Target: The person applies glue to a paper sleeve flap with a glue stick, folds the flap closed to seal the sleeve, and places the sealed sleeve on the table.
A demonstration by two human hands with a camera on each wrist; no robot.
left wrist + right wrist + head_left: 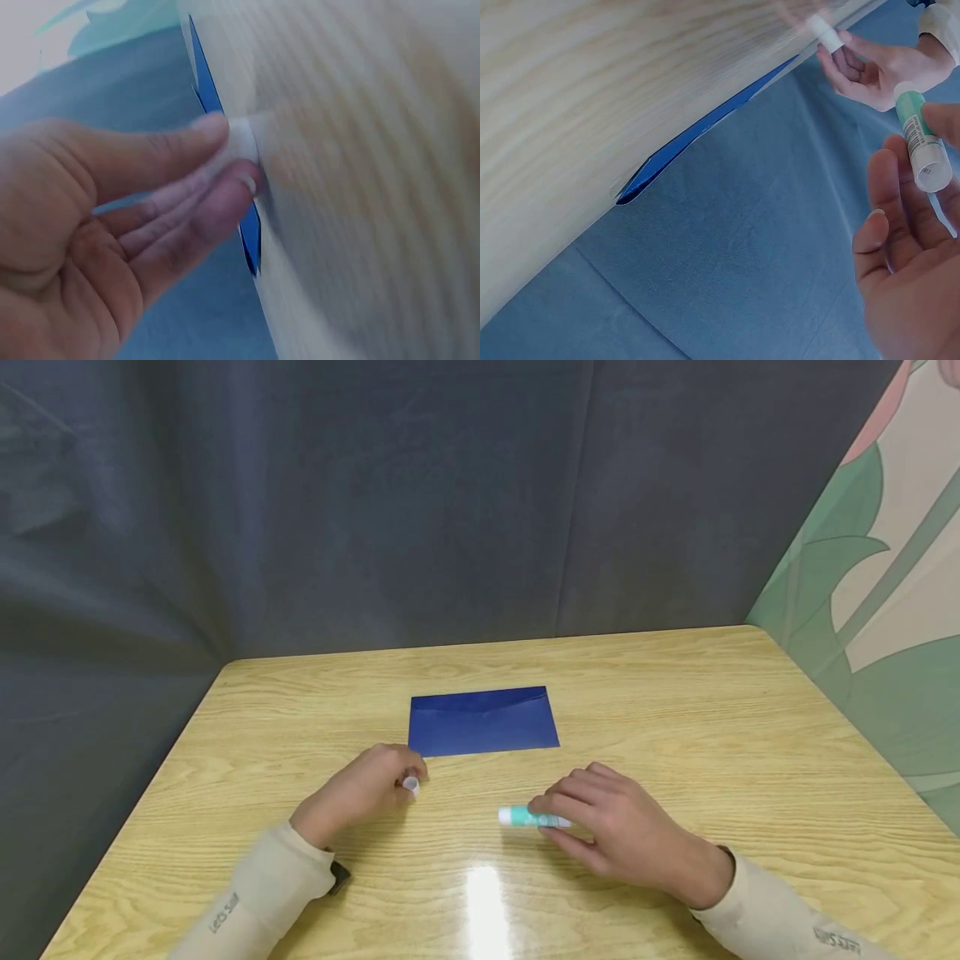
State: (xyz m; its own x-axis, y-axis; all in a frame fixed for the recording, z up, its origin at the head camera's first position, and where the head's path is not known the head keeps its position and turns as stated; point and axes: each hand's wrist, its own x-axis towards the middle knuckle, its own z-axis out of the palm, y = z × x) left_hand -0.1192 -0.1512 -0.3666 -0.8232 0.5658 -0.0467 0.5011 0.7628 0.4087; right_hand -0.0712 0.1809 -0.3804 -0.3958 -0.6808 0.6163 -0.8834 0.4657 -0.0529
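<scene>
A green and white glue stick (522,816) lies sideways in my right hand (615,827), pinched between thumb and fingers, its white tip pointing left. In the right wrist view, the glue stick (916,135) shows a barcode label and a white round end. My left hand (371,785) pinches a small white cap (410,784) close to the table, its hollow end showing. The left wrist view shows that cap (241,139) between thumb and fingertips, partly hidden by them. Just beyond the left hand lies a dark blue envelope (483,727), its flap side up.
The wooden table (675,718) carries the envelope near its middle. Behind it hangs a dark cloth (420,510), which also runs down the left side. A wall with a leaf pattern (900,610) stands along the right edge.
</scene>
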